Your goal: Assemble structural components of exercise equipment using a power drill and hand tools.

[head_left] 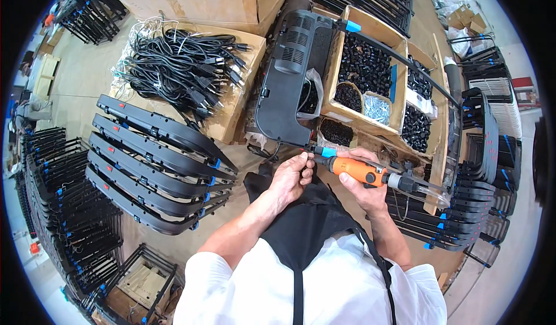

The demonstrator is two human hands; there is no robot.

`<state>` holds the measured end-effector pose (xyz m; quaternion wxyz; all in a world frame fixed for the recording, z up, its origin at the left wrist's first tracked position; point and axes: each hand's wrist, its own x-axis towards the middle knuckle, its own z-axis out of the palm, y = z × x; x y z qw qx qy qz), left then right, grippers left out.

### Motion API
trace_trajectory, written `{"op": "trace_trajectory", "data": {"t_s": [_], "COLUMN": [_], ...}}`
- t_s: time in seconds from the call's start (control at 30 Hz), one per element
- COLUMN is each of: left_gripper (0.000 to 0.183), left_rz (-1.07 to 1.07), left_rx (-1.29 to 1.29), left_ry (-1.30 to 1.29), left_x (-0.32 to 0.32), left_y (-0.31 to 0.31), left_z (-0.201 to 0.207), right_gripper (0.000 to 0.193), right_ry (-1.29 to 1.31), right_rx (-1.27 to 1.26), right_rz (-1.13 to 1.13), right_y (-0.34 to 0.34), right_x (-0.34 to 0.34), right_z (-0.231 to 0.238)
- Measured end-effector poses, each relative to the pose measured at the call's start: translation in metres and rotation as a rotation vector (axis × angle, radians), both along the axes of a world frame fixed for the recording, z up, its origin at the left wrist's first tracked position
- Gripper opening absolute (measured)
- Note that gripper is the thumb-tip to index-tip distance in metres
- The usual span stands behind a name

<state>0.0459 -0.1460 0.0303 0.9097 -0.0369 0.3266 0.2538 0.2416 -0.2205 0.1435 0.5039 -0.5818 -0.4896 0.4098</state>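
Note:
My right hand [366, 194] is wrapped round an orange power screwdriver [352, 168], which lies nearly level with its nose toward the left. My left hand [291, 179] is closed in a pinch at the screwdriver's nose; whatever the fingertips hold is too small to make out. Just beyond both hands lies a black plastic housing [277, 113] with vent slots at its far end. A black tube frame [405, 58] joins the housing and stretches to the right. One blue wrap [328, 152] on the frame is close to the screwdriver's nose.
Cardboard boxes [398, 108] of small black parts and silver screws [376, 109] stand beyond my right hand. Black power cords [174, 64] are heaped on a carton at the left. Several black curved housings [156, 168] are stacked left of me; more frames [472, 209] stand at right.

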Motion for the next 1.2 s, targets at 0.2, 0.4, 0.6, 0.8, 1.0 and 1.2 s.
{"op": "trace_trajectory", "data": {"t_s": [0.2,0.4,0.6,0.8,1.0,1.2], "left_gripper": [0.024,0.031,0.038,0.043,0.042,0.044], "left_rz": [-0.047,-0.201,-0.568,-0.833,-0.807,-0.8], "left_rx": [0.0,0.449,1.345,1.571,1.585,1.575], "left_ry": [0.043,0.399,1.032,1.205,1.184,1.176], "left_x": [0.005,-0.02,-0.008,-0.007,-0.009,-0.011], "left_y": [-0.009,0.018,0.089,0.097,0.096,0.095], "left_z": [0.027,0.019,0.031,0.041,0.038,0.024], "right_gripper": [0.056,0.057,0.054,0.054,0.05,0.048], "right_ry": [0.04,0.024,0.039,-0.005,-0.059,-0.284], "right_rx": [-0.009,-0.017,-0.062,-0.072,-0.101,-0.042], "right_rz": [-0.035,-0.05,0.007,0.052,0.092,0.188], "right_y": [0.0,0.02,0.034,0.043,0.05,0.058], "right_x": [-0.001,0.001,0.0,-0.003,-0.008,-0.016], "right_z": [0.007,0.007,0.009,0.003,-0.001,0.0]}}
